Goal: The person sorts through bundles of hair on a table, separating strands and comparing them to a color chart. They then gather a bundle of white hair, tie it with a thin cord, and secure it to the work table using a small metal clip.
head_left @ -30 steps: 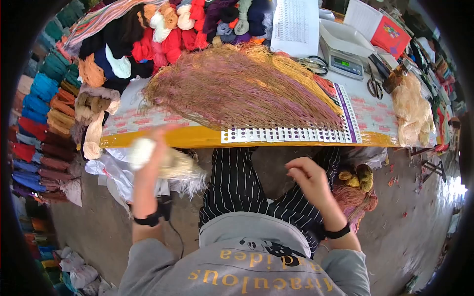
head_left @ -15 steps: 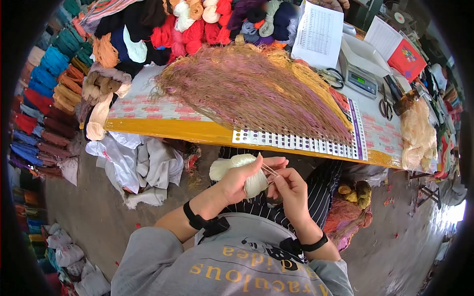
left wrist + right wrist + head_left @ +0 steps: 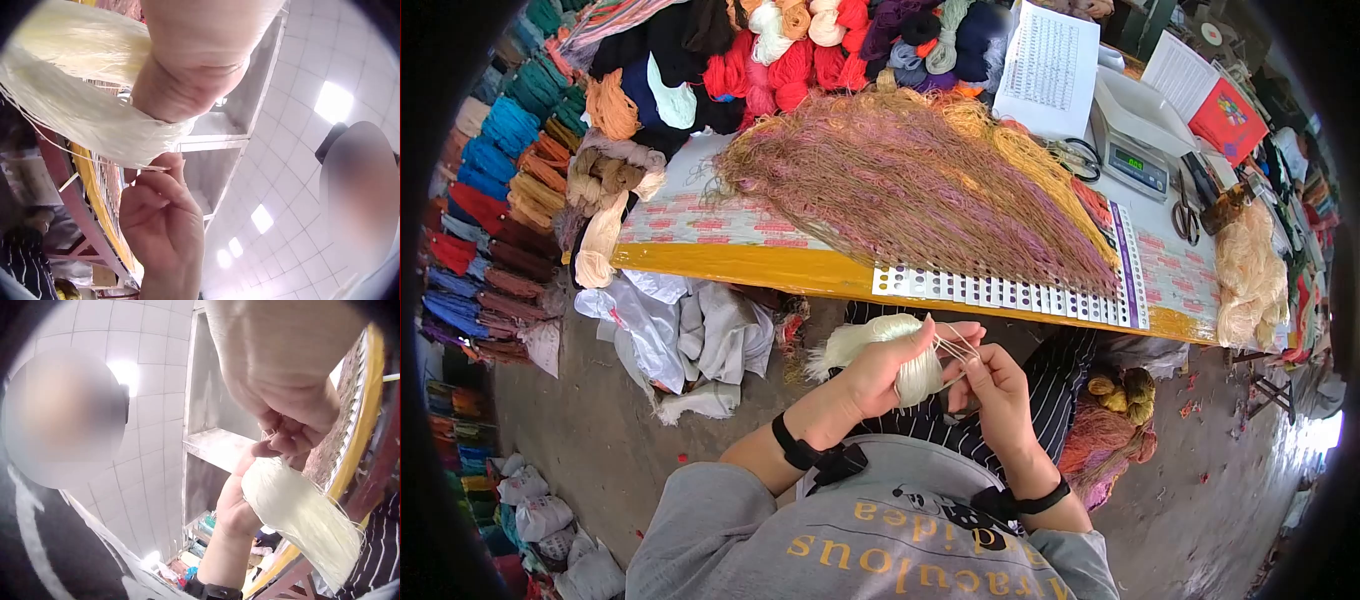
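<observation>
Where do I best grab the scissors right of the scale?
By the handle loops, likely with the right hand, coming from the table's front edge: the loops face that edge, while the blades point away beside the scale. That hand pinches strands of cream yarn.

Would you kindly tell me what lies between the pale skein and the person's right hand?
In the head view, thin pale strands stretch between the pale skein and the right hand, with part of the left hand just behind them.

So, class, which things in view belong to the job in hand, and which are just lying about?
Likely in the job:
cream skein
left grip, holding it
right grip, pinching part of it

Apparently lying about:
purple-brown yarn
digital scale
printed sheet
red booklet
</observation>
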Available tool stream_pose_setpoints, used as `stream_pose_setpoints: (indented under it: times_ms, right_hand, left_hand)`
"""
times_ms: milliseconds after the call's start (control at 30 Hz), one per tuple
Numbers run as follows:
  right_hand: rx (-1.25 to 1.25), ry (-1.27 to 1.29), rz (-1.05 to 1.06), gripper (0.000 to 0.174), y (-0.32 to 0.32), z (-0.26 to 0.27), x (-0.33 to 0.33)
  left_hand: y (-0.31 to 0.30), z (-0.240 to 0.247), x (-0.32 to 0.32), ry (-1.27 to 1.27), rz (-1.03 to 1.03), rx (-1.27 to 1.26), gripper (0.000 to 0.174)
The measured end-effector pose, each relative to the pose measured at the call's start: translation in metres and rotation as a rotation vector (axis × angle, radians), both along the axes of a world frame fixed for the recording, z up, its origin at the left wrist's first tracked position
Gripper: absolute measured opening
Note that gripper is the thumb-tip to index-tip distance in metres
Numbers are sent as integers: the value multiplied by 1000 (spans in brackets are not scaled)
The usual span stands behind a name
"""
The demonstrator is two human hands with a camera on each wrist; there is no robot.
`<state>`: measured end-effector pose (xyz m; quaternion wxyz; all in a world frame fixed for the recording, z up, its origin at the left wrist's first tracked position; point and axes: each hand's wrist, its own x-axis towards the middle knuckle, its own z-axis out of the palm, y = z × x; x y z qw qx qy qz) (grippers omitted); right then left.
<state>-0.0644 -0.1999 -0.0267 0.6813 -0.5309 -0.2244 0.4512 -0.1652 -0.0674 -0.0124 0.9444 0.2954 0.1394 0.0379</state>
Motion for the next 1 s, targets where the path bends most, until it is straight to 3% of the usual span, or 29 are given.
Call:
stream_pose_setpoints:
  times_ms: [67,300,367,400,467,533,600,667,733,800,867,933,1000]
  right_hand:
    - [-27,152,51,17,-1,3,3]
    - [-78,112,123,23,-6,5,8]
    - [-116,239,452,24,-8,11,13]
    - [-116,239,452,24,-10,10,15]
    - [146,354,444,25,-14,4,16]
    - [292,491,65,26,-10,-7,19]
    - [381,675,-243,25,-5,-1,30]
    - [433,719,-261,25,-6,-9,38]
    - [152,359,-268,23,-5,-9,31]
    - [-32,49,-57,15,-1,-5,19]
    - [-53,-124,39,9,7,3,4]
    - [-53,-134,44,6,9,0,-4]
    - [-51,-152,60,6,8,-2,-1]
  left_hand:
    - [2,4,0,19,11,-16,53]
    - [9,-1,-2,146,103,173,43]
    - [8,-2,-1,162,107,227,42]
    - [9,-3,-1,163,106,227,42]
    - [9,-4,-2,161,77,257,45]
    - [11,-7,-5,158,61,285,51]
    - [13,-8,-6,83,18,120,56]
    - [8,3,-3,102,41,96,56]
    - [-3,17,5,228,204,61,55]
    - [-6,8,6,181,140,121,54]
    - [-9,1,5,131,75,181,54]
    - [-10,-1,2,103,-57,231,53]
    - [-11,1,2,123,-44,237,53]
